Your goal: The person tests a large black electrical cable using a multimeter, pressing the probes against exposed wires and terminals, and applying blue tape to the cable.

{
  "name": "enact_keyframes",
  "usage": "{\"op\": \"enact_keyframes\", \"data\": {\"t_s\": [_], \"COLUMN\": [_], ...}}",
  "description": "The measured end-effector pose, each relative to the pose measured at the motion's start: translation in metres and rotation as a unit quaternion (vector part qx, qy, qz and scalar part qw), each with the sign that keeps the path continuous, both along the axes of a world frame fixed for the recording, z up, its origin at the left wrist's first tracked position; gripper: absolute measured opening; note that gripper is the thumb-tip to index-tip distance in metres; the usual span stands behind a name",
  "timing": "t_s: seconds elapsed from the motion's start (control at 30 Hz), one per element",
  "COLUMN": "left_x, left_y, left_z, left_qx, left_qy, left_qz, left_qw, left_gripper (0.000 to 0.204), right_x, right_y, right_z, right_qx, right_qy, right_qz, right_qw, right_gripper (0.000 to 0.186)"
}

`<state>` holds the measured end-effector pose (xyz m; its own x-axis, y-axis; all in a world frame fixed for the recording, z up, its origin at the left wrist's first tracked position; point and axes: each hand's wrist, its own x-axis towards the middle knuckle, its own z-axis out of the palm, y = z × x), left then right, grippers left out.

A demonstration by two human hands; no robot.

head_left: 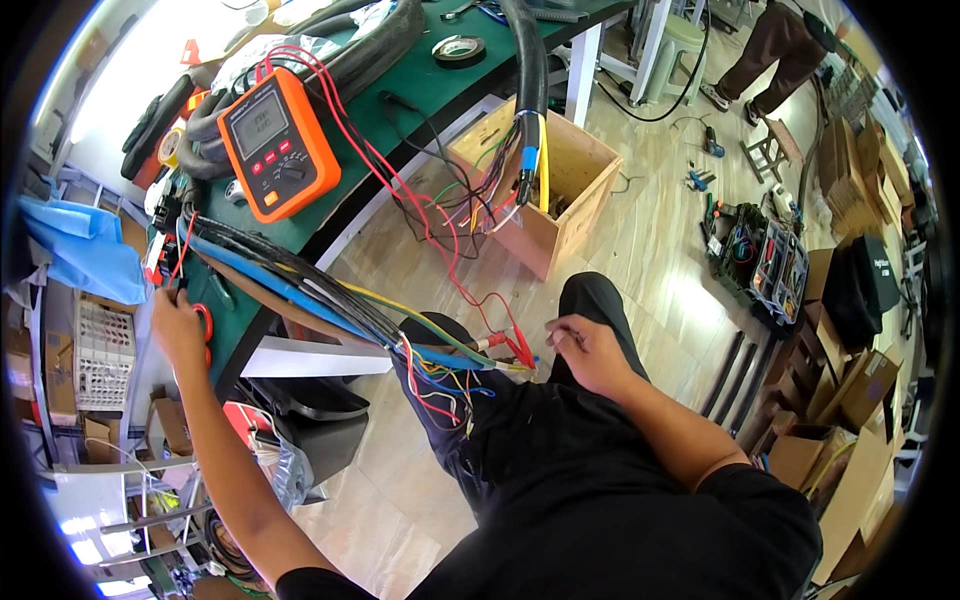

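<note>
My left hand (177, 330) is closed on a small dark item by a red wire at the bench's edge, beside red-handled scissors (205, 335); what exactly it grips is unclear. My right hand (590, 355) has curled fingers to the right of a red alligator clip (518, 345); anything in them is hidden. A thick cable bundle (310, 292) runs down from the bench to my lap, ending in loose coloured wires (450, 390). An orange handheld meter (279, 145) lies on the green bench (380, 45), with red and black leads looping toward the cable ends.
A wooden box (580, 190) stands below a hanging thick cable (527, 70). At right are an open toolbox (770, 265), dark rods (730, 375) and cardboard boxes (850, 400). Another person (775, 50) stands behind a small stool (770, 150). A blue cloth (80, 250) lies at left.
</note>
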<state>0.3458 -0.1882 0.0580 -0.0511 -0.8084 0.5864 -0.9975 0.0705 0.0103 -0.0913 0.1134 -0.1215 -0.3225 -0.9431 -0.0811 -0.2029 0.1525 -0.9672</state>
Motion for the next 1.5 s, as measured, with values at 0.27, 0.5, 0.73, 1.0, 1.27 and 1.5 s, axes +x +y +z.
{"op": "enact_keyframes", "data": {"t_s": [0.27,0.5,0.73,1.0,1.27,1.5], "left_x": [-0.159,-0.289,-0.326,-0.317,-0.308,-0.309], "left_y": [0.132,0.161,0.190,0.191,0.183,0.182], "left_z": [0.033,-0.054,-0.080,-0.082,-0.079,-0.081], "left_qx": [0.131,0.363,0.439,0.460,0.414,0.402], "left_qy": [0.415,0.657,0.593,0.543,0.434,0.417], "left_qz": [-0.214,-0.254,-0.313,-0.372,-0.365,-0.377], "left_qw": [0.875,0.609,0.598,0.596,0.712,0.723], "left_gripper": [0.029,0.031,0.027,0.038,0.040,0.043], "right_x": [-0.036,-0.020,-0.020,-0.031,-0.027,-0.031], "right_y": [-0.066,-0.070,-0.062,-0.060,-0.067,-0.065], "right_z": [0.048,0.069,0.075,0.071,0.066,0.068], "right_qx": [-0.088,-0.146,-0.209,-0.178,-0.172,-0.122], "right_qy": [-0.105,-0.184,-0.217,-0.286,-0.297,-0.273], "right_qz": [-0.134,-0.103,0.038,0.072,0.063,0.038], "right_qw": [0.981,0.966,0.953,0.939,0.937,0.954], "right_gripper": [0.023,0.027,0.036,0.032,0.034,0.037]}}
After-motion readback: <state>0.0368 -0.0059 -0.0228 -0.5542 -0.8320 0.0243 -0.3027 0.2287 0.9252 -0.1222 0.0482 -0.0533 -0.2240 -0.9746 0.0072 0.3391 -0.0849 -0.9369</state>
